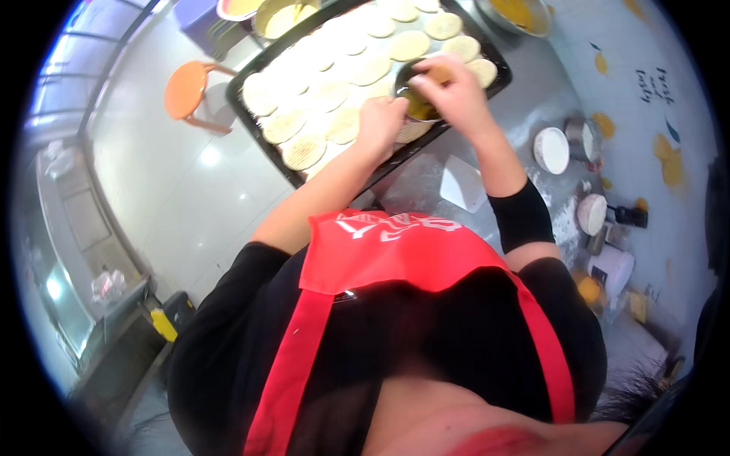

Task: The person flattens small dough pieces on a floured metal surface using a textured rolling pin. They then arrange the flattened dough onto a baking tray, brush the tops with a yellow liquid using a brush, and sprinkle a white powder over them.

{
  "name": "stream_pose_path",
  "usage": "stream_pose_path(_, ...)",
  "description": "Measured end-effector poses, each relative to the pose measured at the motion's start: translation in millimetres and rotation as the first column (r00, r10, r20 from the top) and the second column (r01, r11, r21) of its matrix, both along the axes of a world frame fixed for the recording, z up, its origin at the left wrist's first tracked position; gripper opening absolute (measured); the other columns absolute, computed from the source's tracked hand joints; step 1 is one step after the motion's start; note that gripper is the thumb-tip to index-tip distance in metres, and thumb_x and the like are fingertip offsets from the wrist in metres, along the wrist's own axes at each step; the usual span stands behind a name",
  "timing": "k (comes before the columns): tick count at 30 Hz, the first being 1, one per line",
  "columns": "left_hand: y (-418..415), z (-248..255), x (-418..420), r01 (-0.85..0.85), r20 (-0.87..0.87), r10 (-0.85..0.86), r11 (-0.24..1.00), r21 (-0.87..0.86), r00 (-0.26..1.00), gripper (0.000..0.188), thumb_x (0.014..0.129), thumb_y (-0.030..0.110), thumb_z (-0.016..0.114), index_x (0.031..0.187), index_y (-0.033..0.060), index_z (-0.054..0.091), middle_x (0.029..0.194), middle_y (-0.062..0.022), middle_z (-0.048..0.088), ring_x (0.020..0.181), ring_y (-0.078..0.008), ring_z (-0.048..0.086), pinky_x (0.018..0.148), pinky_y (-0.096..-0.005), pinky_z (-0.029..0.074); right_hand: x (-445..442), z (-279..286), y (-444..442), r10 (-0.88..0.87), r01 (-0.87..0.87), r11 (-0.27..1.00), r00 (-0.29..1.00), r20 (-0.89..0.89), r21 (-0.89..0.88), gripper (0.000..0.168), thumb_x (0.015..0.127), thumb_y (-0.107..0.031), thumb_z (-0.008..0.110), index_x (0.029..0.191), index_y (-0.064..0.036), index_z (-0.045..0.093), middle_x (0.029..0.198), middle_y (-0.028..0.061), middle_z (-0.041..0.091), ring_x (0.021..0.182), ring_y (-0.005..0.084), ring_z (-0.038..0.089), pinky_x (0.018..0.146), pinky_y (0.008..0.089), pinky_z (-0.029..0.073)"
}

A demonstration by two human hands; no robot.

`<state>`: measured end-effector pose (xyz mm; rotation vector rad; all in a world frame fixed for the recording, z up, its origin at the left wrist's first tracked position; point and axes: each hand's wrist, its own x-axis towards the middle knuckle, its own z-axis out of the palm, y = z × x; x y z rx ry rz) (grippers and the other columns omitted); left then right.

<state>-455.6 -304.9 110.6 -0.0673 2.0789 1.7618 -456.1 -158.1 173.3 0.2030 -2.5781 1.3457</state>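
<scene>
My left hand (383,121) is closed on the near-left rim of a small bowl (404,77), dark inside, with yellow, oily-looking contents. Over the same bowl is my right hand (453,91), its fingers bent at the opening; whether they pinch anything is hidden. Both hands are above a large black baking tray (504,73), the bowl covering part of its near-right side. Flat round dough pieces (304,152) lie over the tray in rows, several with ridged lines on top. Glare washes out the tray's middle.
A white dough scraper (463,183) lies on the floury metal worktop near my right forearm. Farther right stand a bowl of white powder (551,150) and a metal container (582,139). A metal basin (516,17) sits beyond the tray; an orange stool (186,89) stands left.
</scene>
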Motion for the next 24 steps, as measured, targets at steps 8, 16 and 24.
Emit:
stream_pose_path(8,18,-7,-22,-0.088,0.06,0.084,0.993,0.076,0.995,0.027,0.076,0.016,0.053,0.061,-0.0054,0.061,0.056,-0.0124,0.057,0.052,-0.0173,0.05,0.054,-0.032,0.04,-4,-2,43,-0.239,0.269,0.906,0.963,0.128,-0.327,0.014,0.088,-0.013,0.059,0.086,0.002,0.06,0.072,0.0042,0.061,0.059,0.0062,0.054,0.053,0.0203,0.045)
stream_pose_path(16,36,-4,-36,-0.056,0.072,0.057,0.998,-0.018,0.996,0.027,0.079,0.018,0.057,0.064,-0.0036,0.061,0.06,-0.0075,0.057,0.053,-0.0115,0.044,0.051,-0.0267,0.035,-2,-24,79,-0.423,0.42,0.788,0.9,0.099,-0.45,0.017,0.086,-0.014,0.062,0.086,0.003,0.061,0.065,0.0048,0.061,0.053,0.0079,0.057,0.05,0.0213,0.047)
stream_pose_path(24,45,-17,-50,-0.045,0.104,0.046,0.999,-0.013,0.994,0.027,0.08,0.018,0.058,0.065,-0.0035,0.061,0.06,-0.0065,0.056,0.055,-0.0117,0.044,0.051,-0.0265,0.035,-3,-10,121,-0.493,0.471,0.729,0.865,0.096,-0.496,0.019,0.088,-0.014,0.06,0.09,0.005,0.059,0.074,0.0076,0.062,0.058,0.0098,0.057,0.054,0.0224,0.049)
